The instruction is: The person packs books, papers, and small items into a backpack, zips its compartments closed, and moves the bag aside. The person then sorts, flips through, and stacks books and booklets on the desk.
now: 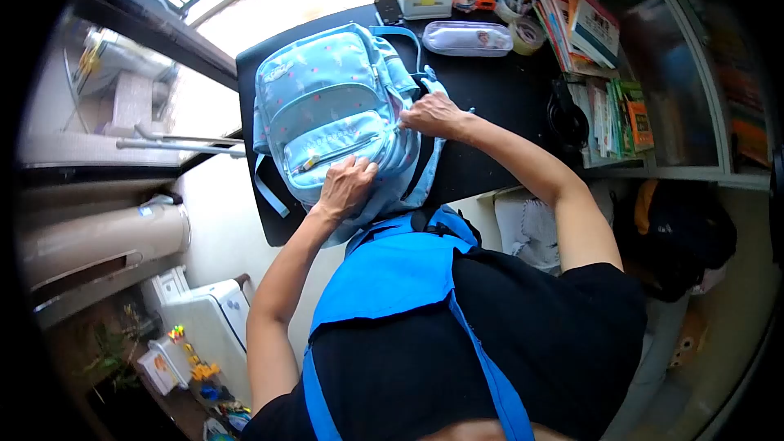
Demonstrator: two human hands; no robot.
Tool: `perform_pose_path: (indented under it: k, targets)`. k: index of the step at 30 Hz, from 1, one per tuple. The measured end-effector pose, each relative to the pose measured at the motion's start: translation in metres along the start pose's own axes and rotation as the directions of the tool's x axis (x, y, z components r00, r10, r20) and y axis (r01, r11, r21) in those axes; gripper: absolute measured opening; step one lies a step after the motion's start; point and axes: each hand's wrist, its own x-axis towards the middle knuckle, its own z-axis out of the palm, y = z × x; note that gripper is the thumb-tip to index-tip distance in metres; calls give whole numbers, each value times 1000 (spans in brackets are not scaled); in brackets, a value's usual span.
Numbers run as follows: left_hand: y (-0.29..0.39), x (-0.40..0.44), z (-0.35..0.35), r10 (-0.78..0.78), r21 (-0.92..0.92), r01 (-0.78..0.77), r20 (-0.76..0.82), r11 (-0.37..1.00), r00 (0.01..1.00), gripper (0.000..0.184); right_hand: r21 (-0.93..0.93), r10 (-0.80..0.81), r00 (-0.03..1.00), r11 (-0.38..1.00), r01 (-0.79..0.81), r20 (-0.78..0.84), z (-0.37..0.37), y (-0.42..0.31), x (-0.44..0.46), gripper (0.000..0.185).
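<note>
A light blue backpack [322, 73] with small printed spots lies front side up on a black desk [506, 106]. Its front pocket has a zipper, with a pale yellowish tag at the zipper's left end. My left hand [347, 186] is closed on the lower front edge of the backpack, just below that pocket. At the bag's right side, my right hand [435, 116] pinches its edge near a side seam; whether a zipper pull is between the fingers cannot be made out. A shoulder strap [429, 171] shows beneath the right side.
Behind the bag are a phone [389, 10], a pencil case [467, 38], a tape roll [527, 34] and a pen holder [516, 4]. Black headphones [567, 113] and upright books [608, 118] stand at the right. A dark bag [682, 233] sits below the cabinet.
</note>
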Motion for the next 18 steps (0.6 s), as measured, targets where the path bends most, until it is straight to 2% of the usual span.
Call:
perform_pose_path:
  k: [4, 7, 10, 13, 14, 15, 17, 18]
  targets:
    - [4, -6, -9, -70, 54, 75, -90, 996, 993, 8, -18, -112, 994, 994, 112, -17, -5, 10, 26, 26]
    - [9, -13, -15, -83, 64, 92, -135, 994, 987, 10, -103, -90, 996, 991, 90, 13, -19, 31, 26, 26]
    - [20, -15, -31, 21, 87, -7, -160, 996, 987, 5, -123, 139, 990, 983, -135, 24, -48, 50, 37, 30]
    - [15, -13, -18, -70, 39, 78, -177, 996, 982, 11, -114, 197, 976, 972, -206, -89, -29, 52, 53, 32]
    - [14, -15, -15, -116, 31, 121, -132, 992, 984, 14, -93, 220, 967, 968, -233, -132, -17, 51, 55, 33]
    - [11, -18, -16, -115, 27, 120, -131, 992, 985, 14, -42, 292, 952, 954, -297, -97, -10, 47, 54, 32]
    - [1, -38, -20, -119, -193, 78, -208, 978, 971, 18, 130, 392, 907, 918, -375, -154, 13, 47, 40, 32]
    - [-6, -56, -23, -285, -343, 218, -159, 914, 945, 24, 301, 474, 872, 854, -423, -120, 21, 49, 29, 33]
